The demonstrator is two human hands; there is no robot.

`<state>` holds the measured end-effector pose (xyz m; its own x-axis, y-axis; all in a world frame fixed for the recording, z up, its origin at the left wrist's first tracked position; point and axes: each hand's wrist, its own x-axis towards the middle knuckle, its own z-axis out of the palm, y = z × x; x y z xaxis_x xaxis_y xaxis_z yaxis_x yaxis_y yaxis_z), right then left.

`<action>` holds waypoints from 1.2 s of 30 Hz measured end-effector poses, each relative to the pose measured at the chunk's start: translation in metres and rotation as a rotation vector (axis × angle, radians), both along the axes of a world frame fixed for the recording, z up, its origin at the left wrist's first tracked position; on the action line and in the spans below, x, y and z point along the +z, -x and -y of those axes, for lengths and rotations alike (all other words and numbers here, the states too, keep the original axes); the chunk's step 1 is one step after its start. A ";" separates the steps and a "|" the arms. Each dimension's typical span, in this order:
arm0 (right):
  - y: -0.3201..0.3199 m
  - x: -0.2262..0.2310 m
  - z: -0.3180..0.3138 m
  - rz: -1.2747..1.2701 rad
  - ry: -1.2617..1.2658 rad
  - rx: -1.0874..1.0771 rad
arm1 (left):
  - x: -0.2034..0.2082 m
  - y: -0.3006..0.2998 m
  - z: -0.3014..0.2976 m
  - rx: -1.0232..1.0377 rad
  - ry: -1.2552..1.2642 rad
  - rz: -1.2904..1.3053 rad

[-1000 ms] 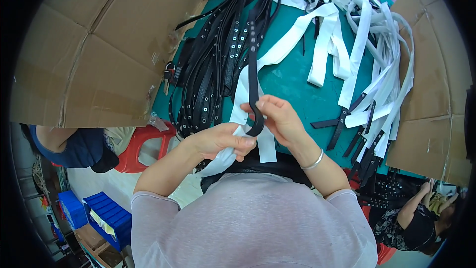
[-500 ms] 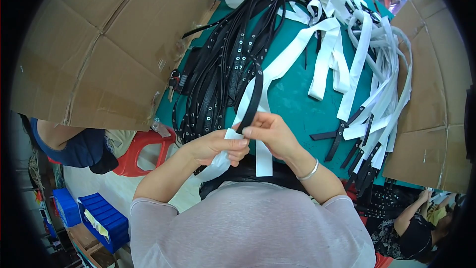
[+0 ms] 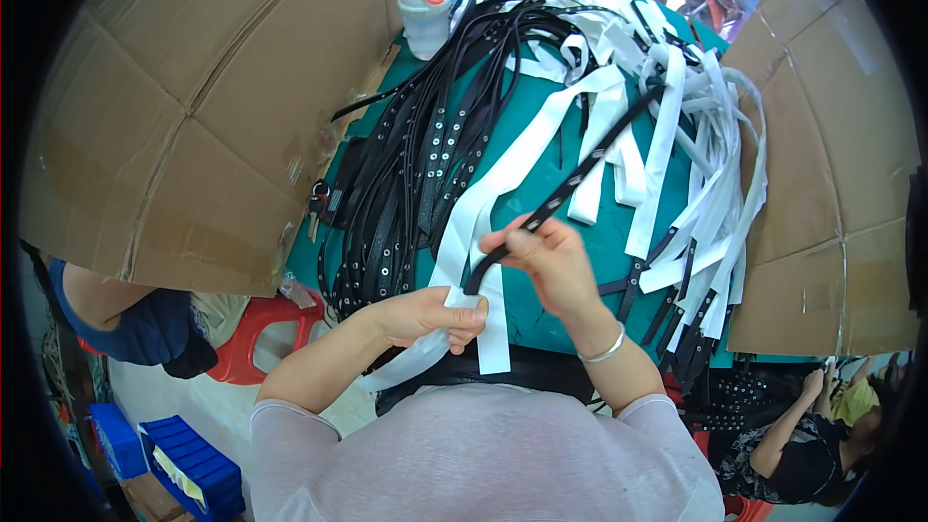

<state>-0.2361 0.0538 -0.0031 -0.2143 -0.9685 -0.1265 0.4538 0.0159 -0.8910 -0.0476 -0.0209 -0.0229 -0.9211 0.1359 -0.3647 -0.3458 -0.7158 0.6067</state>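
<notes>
My left hand is closed on a white strip, with its thumb pressing the strip near the table's front edge. Between thumb and fingers, my right hand grips a black strap with metal eyelets. One end of that strap meets the white strip at my left hand; the other end points up and to the right over the table. A large bundle of black eyelet straps lies just beyond my left hand. Farther right, a heap of white strips with black ends hangs toward the front edge.
Tall cardboard sheets wall the green table left and right. A lidded plastic cup stands at the back left, keys at the left edge. Other people sit at the left, near a red stool, and at the lower right.
My right hand has moved right and slightly up, swinging the black strap's free end to the upper right. My left hand keeps its grip on the white strip. The whole view has shifted slightly.
</notes>
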 end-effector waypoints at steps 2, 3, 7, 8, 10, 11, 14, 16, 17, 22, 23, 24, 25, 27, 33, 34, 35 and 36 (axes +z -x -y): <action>0.024 0.015 -0.003 0.115 0.048 -0.067 | 0.003 0.003 -0.002 -0.019 0.096 -0.008; 0.031 0.021 -0.004 0.101 0.035 -0.056 | 0.004 0.004 -0.003 -0.029 0.185 -0.009; 0.019 0.027 -0.016 0.000 -0.006 0.114 | 0.009 0.015 -0.003 -0.070 0.154 -0.043; 0.011 0.023 -0.019 -0.016 0.050 0.135 | 0.009 0.017 -0.003 -0.069 0.174 -0.070; 0.003 0.021 -0.018 -0.073 0.014 0.209 | 0.014 0.021 -0.002 -0.067 0.212 -0.123; 0.001 0.019 -0.019 -0.168 -0.030 0.274 | 0.020 0.025 -0.005 0.000 0.207 -0.113; 0.017 0.018 -0.005 -0.324 0.078 0.462 | 0.027 0.030 -0.004 0.082 0.254 -0.100; 0.085 0.011 0.039 -0.355 0.076 0.702 | 0.020 0.023 0.003 0.033 0.125 -0.140; 0.126 0.031 0.070 -0.396 0.000 0.787 | 0.027 0.021 -0.001 0.052 0.230 -0.135; 0.334 0.047 0.175 -1.501 -0.648 -0.260 | 0.044 0.042 -0.005 0.051 0.277 -0.154; 0.297 0.057 0.184 -1.402 -0.640 -0.117 | 0.048 0.039 0.002 0.085 0.358 -0.173; 0.256 0.061 0.185 -1.299 -0.638 0.025 | 0.047 0.035 0.010 0.099 0.357 -0.186; 0.228 0.058 0.174 -1.005 -0.500 0.222 | 0.050 0.037 0.013 0.090 0.368 -0.201; 0.154 0.072 0.134 -0.785 -0.356 0.494 | 0.056 0.045 0.024 0.067 0.405 -0.243; 0.080 0.053 0.081 -0.231 -0.022 0.227 | 0.042 0.058 0.039 0.059 0.407 -0.249; 0.077 0.053 0.074 -0.244 -0.003 0.124 | 0.040 0.059 0.039 0.079 0.389 -0.230; 0.076 0.058 0.068 -0.270 0.015 0.106 | 0.039 0.061 0.039 0.082 0.378 -0.222; 0.073 0.062 0.060 -0.334 -0.004 0.120 | 0.038 0.064 0.039 0.082 0.349 -0.224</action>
<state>-0.3096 -0.0060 0.0585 -0.1291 -0.9889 -0.0728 0.1321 0.0556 -0.9897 -0.1114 -0.0601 0.0151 -0.9854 -0.0374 -0.1658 -0.1286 -0.4738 0.8712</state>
